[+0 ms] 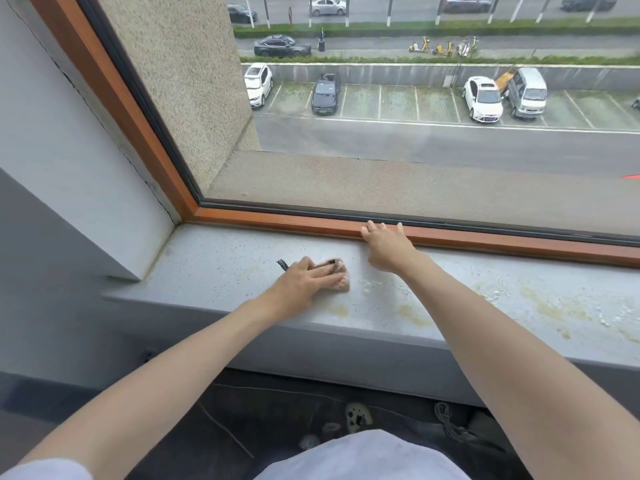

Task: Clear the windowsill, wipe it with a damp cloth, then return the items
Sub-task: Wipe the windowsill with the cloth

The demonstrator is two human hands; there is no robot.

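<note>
On the grey speckled stone windowsill [214,261], left of centre, lies a small pinkish folded cloth [341,285] with a dark patterned loop. The left hand [304,280] presses flat on it, fingers straight, not gripping. The right hand [386,245] holds nothing, its spread fingers resting on the orange-brown wooden window frame [485,239]. Yellowish stains [550,308] mark the sill to the right.
</note>
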